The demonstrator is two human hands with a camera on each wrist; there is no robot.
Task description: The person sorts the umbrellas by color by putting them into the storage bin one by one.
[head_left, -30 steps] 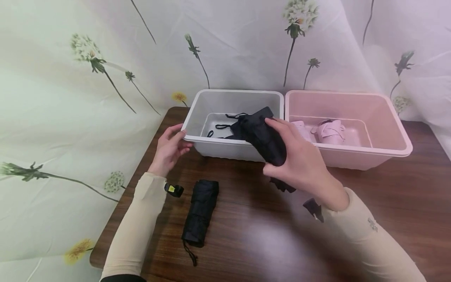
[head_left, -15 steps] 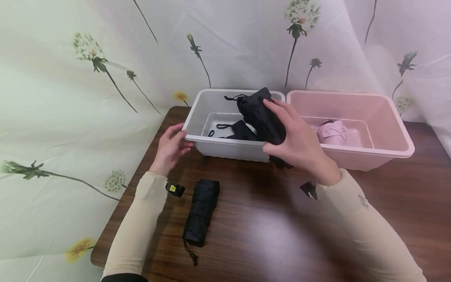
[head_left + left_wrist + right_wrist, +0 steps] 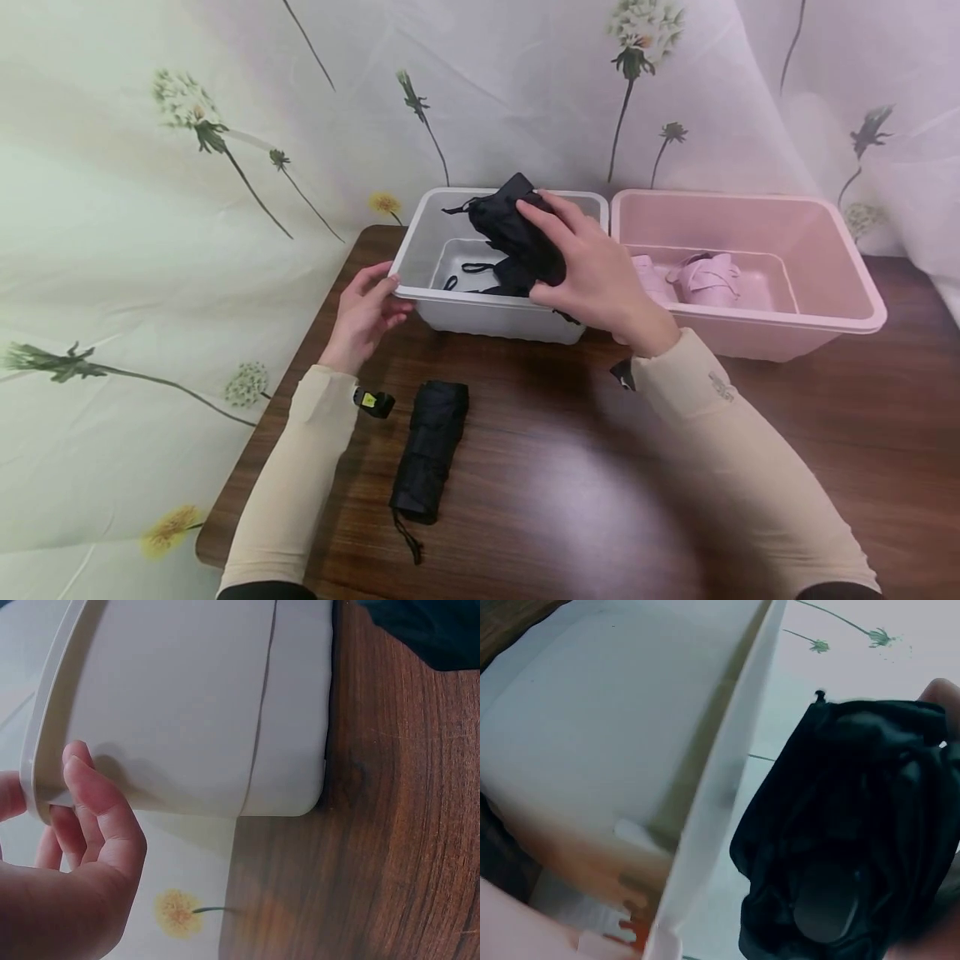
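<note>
My right hand (image 3: 592,267) grips a black folding umbrella (image 3: 517,221) over the white bin (image 3: 495,317). The umbrella is tilted, its strap end up and to the left; in the right wrist view its dark fabric (image 3: 847,795) and round end show close up beside the bin's wall. Inside the white bin lie more black umbrellas (image 3: 513,275) with wrist loops, partly hidden by the front wall. My left hand (image 3: 363,312) pinches the bin's front left corner, thumb on the rim, fingers below it. Another black umbrella (image 3: 429,450) lies on the table in front.
A pink bin (image 3: 772,333) stands right of the white one, with rolled pink umbrellas (image 3: 708,279) inside. Both bins stand on a dark wooden table (image 3: 517,517). Behind hangs a pale curtain (image 3: 517,92) printed with dandelions.
My right hand has carried the black umbrella up and to the left, from the white bin's front right edge to above its inside. My left hand stays on the corner.
</note>
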